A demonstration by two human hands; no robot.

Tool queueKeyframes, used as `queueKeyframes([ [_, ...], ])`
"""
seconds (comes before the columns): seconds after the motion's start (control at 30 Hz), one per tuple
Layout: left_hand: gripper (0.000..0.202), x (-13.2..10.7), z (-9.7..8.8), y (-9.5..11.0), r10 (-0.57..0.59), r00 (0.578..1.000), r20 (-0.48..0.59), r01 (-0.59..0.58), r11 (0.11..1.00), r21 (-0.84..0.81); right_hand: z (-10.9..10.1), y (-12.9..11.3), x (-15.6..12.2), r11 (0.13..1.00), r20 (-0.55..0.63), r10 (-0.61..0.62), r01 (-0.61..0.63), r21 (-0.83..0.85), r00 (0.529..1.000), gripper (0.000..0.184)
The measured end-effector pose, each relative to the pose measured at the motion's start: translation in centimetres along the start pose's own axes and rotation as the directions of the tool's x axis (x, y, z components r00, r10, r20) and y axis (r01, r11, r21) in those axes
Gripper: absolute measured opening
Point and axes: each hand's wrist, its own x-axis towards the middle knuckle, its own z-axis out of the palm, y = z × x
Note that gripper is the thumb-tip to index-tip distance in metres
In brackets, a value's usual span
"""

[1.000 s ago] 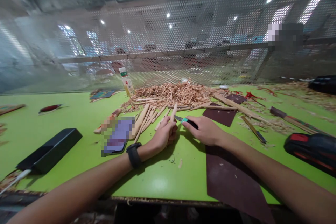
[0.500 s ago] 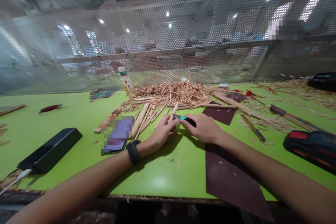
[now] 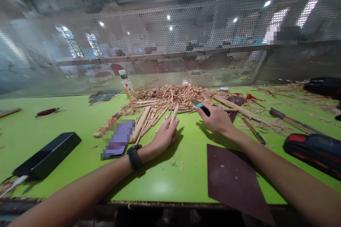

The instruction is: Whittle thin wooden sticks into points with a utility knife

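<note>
My left hand (image 3: 165, 135) is closed around a pale wooden stick (image 3: 174, 112), whose tapered end points up and away from me. To the right, my right hand (image 3: 217, 117) grips a utility knife (image 3: 204, 109) with a black and green handle. Its blade points up and left toward the shavings and stands apart from the stick. The lower part of the stick is hidden in my left fingers. Behind both hands lies a heap of wood shavings (image 3: 170, 94). Several carved sticks (image 3: 149, 120) lie left of my left hand.
A phone (image 3: 119, 138) and a black box (image 3: 49, 156) with a white cable lie on the left. Brown sandpaper (image 3: 231, 177) hangs over the front edge. A black and red tool (image 3: 311, 152) lies at right. A bottle (image 3: 126, 84) stands by the perforated screen (image 3: 160, 64).
My right hand has drawn the knife away from the stick, moving right and slightly up. My left hand still holds the stick in nearly the same place.
</note>
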Motion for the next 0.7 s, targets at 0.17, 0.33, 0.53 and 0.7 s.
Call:
queueKeyframes([
  [0.17, 0.038, 0.3, -0.3, -0.4, -0.041, 0.997, 0.058, 0.052, 0.979, -0.198, 0.0, -1.5, -0.9, 0.984, 0.144, -0.165, 0.152, 0.095, 0.976, 0.046],
  [0.33, 0.04, 0.1, -0.3, -0.2, -0.038, 0.99, 0.133, 0.07, 0.967, -0.243, 0.7, -2.6, -1.9, 0.966, 0.272, -0.254, 0.229, 0.12, 0.928, 0.045],
  [0.53, 0.046, 0.2, -0.4, -0.4, -0.091, 0.985, 0.146, 0.122, 0.969, -0.214, 0.7, -2.6, -1.9, 0.962, 0.323, -0.271, 0.239, 0.133, 0.907, 0.045],
  [0.7, 0.039, -0.2, -0.4, -0.1, -0.09, 0.988, 0.127, 0.114, 0.973, -0.2, 0.9, -2.7, -1.9, 0.956, 0.348, -0.285, 0.238, 0.172, 0.893, 0.046],
])
